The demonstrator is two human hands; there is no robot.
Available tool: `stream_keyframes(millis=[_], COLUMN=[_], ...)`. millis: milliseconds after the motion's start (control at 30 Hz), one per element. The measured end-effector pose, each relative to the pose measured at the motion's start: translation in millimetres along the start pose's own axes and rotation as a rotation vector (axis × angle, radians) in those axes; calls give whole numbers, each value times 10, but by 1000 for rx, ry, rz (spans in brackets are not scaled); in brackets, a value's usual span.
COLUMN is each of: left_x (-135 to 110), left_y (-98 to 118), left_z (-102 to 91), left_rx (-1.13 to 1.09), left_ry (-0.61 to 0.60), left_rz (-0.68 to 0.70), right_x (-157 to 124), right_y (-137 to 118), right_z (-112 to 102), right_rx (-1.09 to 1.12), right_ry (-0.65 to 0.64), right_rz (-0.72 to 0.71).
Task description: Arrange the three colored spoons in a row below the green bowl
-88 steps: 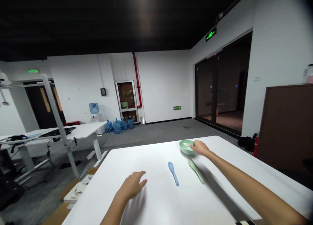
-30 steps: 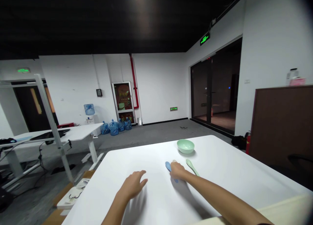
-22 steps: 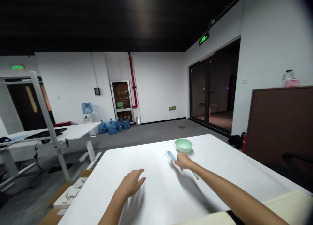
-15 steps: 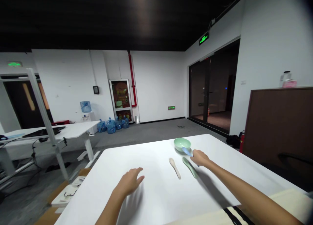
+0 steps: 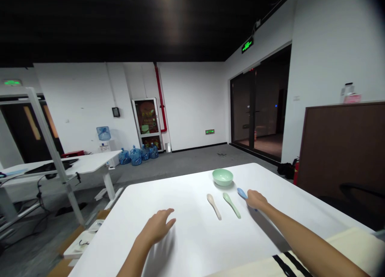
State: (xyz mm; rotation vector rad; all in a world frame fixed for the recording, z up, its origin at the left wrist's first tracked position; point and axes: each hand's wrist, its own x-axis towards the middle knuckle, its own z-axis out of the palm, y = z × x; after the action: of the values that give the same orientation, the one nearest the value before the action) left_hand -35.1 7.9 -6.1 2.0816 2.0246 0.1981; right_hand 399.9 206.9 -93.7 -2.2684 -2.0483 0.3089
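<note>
A blue spoon (image 5: 242, 193) is gripped by its handle in my right hand (image 5: 256, 199), low over the table or touching it; I cannot tell which. To the left of it lies a green spoon (image 5: 231, 205), and farther left a beige spoon (image 5: 213, 206), both with bowls pointing away from me. Behind the spoons, near the far edge, stands a light green bowl (image 5: 222, 177). My left hand (image 5: 160, 225) hovers over the left part of the white table (image 5: 186, 245), fingers apart and holding nothing.
A cream cloth with black stripes (image 5: 270, 267) lies along the near right edge. A brown cabinet (image 5: 343, 144) and a black chair (image 5: 351, 189) stand on the right. Left of my table are boxes with white trays (image 5: 78, 245) and another desk (image 5: 99, 160).
My right hand has moved the blue spoon to the right, away from the bowl and clear of the green spoon. The left hand stays nearly still; the view shifts slightly.
</note>
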Motion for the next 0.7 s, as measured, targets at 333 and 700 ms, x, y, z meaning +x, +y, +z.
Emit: stream_keyframes(millis=[333,700], left_x=[5,12], left_y=[-12,-7], left_z=[14,3], left_rx=[-10,11], left_ry=[10,0], left_rz=[-1,9], right_x=[10,-208], right_y=[68,-251], right_z=[18,-488], right_rx=[31,12], right_ry=[-13,142], right_rz=[12,-46])
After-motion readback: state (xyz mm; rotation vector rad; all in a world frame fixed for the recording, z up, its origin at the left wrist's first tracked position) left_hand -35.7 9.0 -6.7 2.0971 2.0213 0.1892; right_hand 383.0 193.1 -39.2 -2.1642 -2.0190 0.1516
